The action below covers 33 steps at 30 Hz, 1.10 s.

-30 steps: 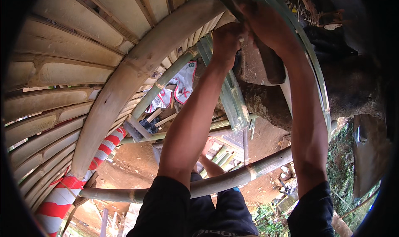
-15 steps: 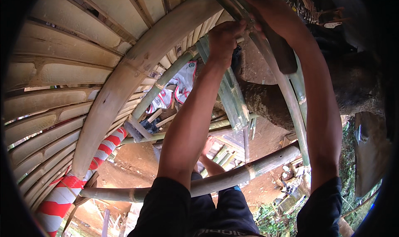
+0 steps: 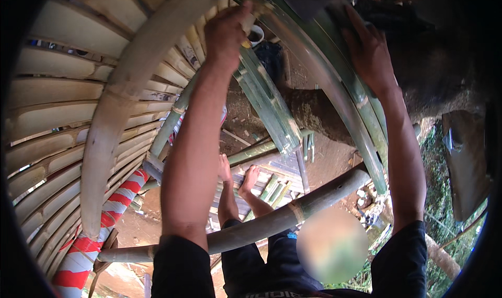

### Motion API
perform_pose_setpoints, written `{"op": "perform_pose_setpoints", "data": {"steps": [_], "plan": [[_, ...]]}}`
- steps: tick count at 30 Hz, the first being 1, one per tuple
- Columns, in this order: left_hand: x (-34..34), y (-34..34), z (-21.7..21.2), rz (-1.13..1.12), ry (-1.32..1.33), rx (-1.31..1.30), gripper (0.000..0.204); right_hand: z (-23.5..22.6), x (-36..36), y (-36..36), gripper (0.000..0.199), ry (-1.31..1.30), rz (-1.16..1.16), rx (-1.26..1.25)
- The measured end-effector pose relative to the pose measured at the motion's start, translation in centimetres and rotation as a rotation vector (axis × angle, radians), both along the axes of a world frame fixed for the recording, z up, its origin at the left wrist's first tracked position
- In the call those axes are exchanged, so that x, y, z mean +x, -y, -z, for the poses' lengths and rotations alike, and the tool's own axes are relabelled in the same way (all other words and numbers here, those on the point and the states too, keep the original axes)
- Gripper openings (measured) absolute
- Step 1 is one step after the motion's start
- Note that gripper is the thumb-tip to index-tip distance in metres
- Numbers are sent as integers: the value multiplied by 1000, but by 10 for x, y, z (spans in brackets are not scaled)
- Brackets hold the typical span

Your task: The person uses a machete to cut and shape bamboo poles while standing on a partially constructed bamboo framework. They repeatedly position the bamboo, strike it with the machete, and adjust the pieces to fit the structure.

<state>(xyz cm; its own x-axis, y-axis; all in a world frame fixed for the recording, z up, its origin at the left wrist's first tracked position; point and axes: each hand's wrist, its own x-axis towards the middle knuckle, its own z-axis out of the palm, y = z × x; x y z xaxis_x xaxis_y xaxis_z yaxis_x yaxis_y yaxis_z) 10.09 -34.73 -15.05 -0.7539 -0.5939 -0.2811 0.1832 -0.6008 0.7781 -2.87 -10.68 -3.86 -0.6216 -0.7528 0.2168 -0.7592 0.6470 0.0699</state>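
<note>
My left hand [image 3: 226, 39] is up at the top centre, its fingers closed at the upper part of a long green split bamboo strip [image 3: 334, 83]. The strip slopes down to the right, and its lower end lies by a dark bamboo pole. To the strip's right, my right hand [image 3: 372, 57] is raised, fingers bent beside a dark, flat, blade-like tool [image 3: 314, 2]. Blur and shadow hide much of that grip. More green split bamboo pieces [image 3: 269, 107] hang below my left hand.
A slatted bamboo wall [image 3: 57, 120] with a thick curved pole [image 3: 107, 125] fills the left. The dark bamboo pole [image 3: 261, 227] crosses in front of my legs. A red-and-white wrapped post [image 3: 112, 209] stands lower left. My bare feet rest at a slatted platform [image 3: 277, 172]. A large log [image 3: 314, 112] lies behind.
My left hand has shifted left and slightly down. My right hand has come down and right, and the dark tool has swung from below it to its upper left.
</note>
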Motion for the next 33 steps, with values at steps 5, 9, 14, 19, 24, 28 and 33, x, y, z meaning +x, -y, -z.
{"op": "perform_pose_setpoints", "data": {"steps": [5,9,14,19,24,28,33], "plan": [[6,6,-8,99,156,-280,31,-41,28,-45,41,-17,-62,-218],[36,39,18,65,92,-291,18,-88,109,-106,37,178,204,-282],[139,-90,-21,806,366,-793,28,-56,219,-256,39,301,498,-728],[271,-181,-73,1095,607,-926,52,-14,348,-326,32,358,908,-877],[285,-166,-61,1045,523,-1151,67,102,516,-387,22,1038,1429,-695],[285,-147,-67,1138,664,-1105,61,239,702,-434,22,1528,1692,-569],[282,-121,-73,1081,588,-1167,65,325,802,-394,31,1339,1756,-388]]}}
